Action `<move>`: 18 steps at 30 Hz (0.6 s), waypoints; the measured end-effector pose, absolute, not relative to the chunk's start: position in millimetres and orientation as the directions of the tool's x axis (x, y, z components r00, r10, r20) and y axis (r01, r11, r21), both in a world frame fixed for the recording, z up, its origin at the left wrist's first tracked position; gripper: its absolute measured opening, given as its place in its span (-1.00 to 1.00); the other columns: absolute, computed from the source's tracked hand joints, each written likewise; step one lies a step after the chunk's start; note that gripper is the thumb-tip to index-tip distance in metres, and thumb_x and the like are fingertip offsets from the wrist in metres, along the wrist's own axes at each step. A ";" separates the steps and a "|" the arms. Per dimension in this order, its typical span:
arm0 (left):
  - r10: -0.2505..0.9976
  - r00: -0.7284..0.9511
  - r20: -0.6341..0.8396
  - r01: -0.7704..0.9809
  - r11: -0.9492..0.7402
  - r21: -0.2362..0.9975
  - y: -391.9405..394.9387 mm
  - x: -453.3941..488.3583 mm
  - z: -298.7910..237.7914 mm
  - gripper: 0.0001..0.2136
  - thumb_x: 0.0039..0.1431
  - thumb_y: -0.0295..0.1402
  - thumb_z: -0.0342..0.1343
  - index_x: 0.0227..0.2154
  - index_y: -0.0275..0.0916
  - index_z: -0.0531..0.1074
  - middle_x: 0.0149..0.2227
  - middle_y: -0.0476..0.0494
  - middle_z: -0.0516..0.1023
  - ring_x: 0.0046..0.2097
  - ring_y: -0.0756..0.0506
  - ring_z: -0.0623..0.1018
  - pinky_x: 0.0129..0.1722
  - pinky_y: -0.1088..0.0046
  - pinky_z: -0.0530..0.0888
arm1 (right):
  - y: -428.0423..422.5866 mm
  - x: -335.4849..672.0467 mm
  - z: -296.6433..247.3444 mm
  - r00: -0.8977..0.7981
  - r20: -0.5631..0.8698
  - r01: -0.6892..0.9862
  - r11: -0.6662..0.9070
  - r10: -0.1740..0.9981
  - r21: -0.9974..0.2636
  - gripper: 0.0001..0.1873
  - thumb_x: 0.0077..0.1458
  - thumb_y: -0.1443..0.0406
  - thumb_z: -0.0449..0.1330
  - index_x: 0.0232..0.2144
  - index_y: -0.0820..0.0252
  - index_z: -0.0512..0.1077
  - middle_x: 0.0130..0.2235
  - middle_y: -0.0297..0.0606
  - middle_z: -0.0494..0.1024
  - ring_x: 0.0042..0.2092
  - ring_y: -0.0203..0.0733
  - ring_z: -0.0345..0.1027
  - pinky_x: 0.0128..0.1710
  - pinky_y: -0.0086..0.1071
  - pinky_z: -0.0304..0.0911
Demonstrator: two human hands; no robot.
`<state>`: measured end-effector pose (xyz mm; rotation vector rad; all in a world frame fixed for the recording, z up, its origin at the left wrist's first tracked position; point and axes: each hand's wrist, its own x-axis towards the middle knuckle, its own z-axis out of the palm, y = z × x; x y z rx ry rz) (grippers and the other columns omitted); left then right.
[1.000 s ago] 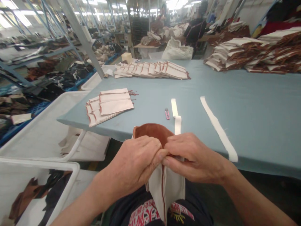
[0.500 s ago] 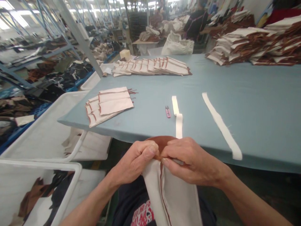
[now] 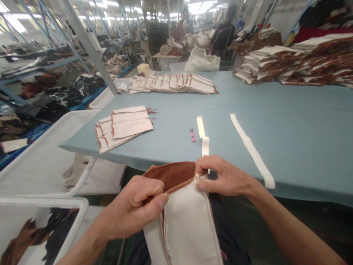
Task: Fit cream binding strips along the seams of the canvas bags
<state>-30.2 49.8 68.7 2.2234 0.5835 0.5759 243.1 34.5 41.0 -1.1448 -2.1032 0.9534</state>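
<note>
A tube-like sewn piece, off-white outside and brown inside, perhaps a boot shaft (image 3: 190,221), hangs over my lap in front of the table edge. My left hand (image 3: 138,204) is closed on its upper rim at the left, thumb outside. At the right end of the rim, by a seam, my right hand (image 3: 217,175) pinches the edge between thumb and fingers. The rim stands open between them, showing the brown inner side. Just beyond my right hand lies a cream strip (image 3: 201,127), with pink thread snips (image 3: 192,135) beside it.
A longer white strip (image 3: 252,149) lies on the blue-green table (image 3: 171,147). Flat sewn pieces (image 3: 132,123) sit at the left, a fanned row (image 3: 171,82) behind. Tall stacks (image 3: 298,60) fill the back right. White bins (image 3: 79,206) stand left; a person (image 3: 223,35) is in the background.
My hands have moved apart along the rim, left hand leftward and lower, right hand slightly right. The opening has spread, and the piece has turned so a different seam is at my right hand.
</note>
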 end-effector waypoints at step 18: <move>0.568 0.791 0.228 -0.020 -0.349 0.937 56.5 -20.0 60.2 -0.37 0.42 0.16 -0.26 -0.41 -0.30 0.40 -0.40 -0.09 0.43 -0.32 -0.08 0.41 -0.22 0.40 0.35 | 22.0 201.4 87.5 -0.621 0.235 0.271 0.486 0.748 -0.831 -0.58 0.36 0.09 0.17 -0.49 0.15 0.25 -0.42 -0.41 0.36 -0.38 -0.31 0.15 -0.31 -0.41 0.11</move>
